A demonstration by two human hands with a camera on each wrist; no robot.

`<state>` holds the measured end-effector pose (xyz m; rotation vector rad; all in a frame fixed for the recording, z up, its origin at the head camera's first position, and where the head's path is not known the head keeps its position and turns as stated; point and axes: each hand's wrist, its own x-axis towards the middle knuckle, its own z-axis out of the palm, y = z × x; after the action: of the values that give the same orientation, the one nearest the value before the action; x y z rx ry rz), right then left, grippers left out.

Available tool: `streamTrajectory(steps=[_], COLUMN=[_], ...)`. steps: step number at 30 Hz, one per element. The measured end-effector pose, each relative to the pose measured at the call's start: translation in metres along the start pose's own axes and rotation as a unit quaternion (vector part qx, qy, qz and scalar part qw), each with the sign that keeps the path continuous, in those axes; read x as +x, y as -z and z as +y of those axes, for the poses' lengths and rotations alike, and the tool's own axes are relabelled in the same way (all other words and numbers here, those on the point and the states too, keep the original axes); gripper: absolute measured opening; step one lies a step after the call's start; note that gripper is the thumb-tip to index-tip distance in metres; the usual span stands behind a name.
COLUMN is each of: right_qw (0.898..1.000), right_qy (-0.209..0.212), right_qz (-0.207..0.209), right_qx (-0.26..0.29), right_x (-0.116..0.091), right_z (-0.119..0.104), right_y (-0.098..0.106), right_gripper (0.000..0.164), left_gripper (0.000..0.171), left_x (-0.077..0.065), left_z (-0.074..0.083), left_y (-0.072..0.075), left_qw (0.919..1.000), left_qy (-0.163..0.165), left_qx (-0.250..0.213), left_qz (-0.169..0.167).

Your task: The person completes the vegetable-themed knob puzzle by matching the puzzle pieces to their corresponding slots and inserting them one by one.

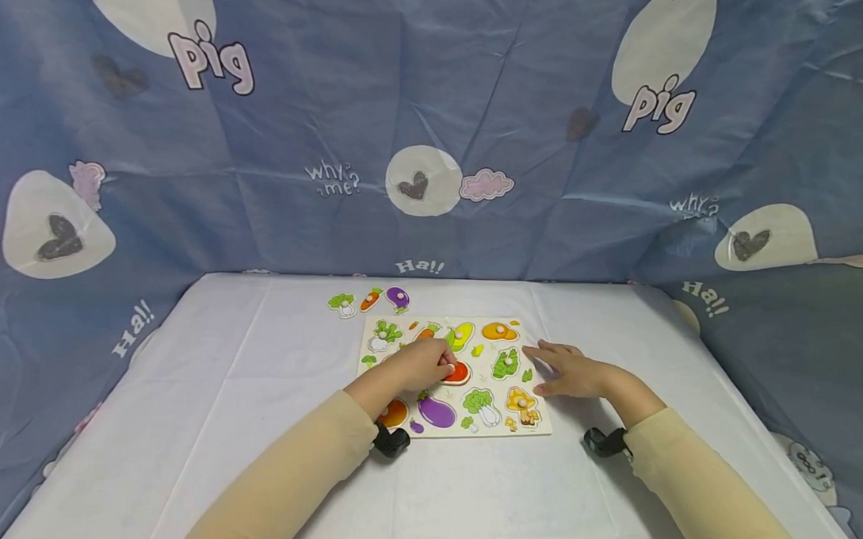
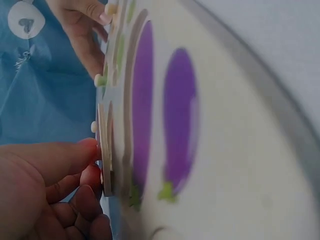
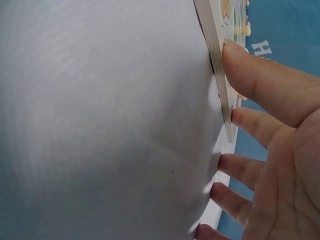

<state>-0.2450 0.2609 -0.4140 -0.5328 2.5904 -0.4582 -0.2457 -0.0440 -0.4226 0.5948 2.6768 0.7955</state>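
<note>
A wooden vegetable puzzle board (image 1: 413, 388) lies on the table. Over its middle, my left hand (image 1: 419, 364) pinches a red puzzle piece (image 1: 459, 373), seemingly a tomato, by its edge between thumb and fingers. From the side, the left wrist view shows this piece (image 2: 104, 160) tilted slightly against the board, its small knob facing away. My right hand (image 1: 574, 371) rests at the board's right edge with its fingers spread. In the right wrist view the thumb (image 3: 255, 75) and index finger touch the board's rim, while the other fingers reach the tablecloth.
Beyond the board's upper left corner lie three loose pieces: a bok choy (image 1: 343, 304), a carrot (image 1: 371, 299) and an eggplant (image 1: 398, 299). Knobbed pieces, such as a mushroom (image 1: 523, 406) and a green pepper (image 1: 506, 363), sit in the board. A blue printed cloth (image 1: 547, 242) hangs behind the table.
</note>
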Motion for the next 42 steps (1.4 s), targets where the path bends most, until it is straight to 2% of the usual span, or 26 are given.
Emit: streamTrajectory(steps=[13, 22, 35, 42], right_qw=[1.000, 1.000, 1.000, 1.000], right_qy=[0.001, 0.014, 0.015, 0.013], right_qz=[-0.001, 0.003, 0.003, 0.000], right_qx=[-0.003, 0.000, 0.002, 0.000], right_x=[0.0023, 0.0010, 0.0017, 0.0014], right_z=[0.0008, 0.0010, 0.0020, 0.0018], right_y=[0.0014, 0.0005, -0.0002, 0.0002], right_gripper=[0.083, 0.082, 0.082, 0.083], left_gripper=[0.008, 0.007, 0.006, 0.008], left_x=[0.0042, 0.0016, 0.0030, 0.0016], left_z=[-0.0003, 0.0025, 0.0015, 0.0016], left_y=[-0.0061, -0.0048, -0.0077, -0.0072], left_qw=[1.0000, 0.9999, 0.9997, 0.9997], left_qy=[-0.002, 0.000, 0.021, 0.021], left_qx=[0.003, 0.014, -0.008, -0.011], left_qz=[0.003, 0.009, 0.012, 0.010])
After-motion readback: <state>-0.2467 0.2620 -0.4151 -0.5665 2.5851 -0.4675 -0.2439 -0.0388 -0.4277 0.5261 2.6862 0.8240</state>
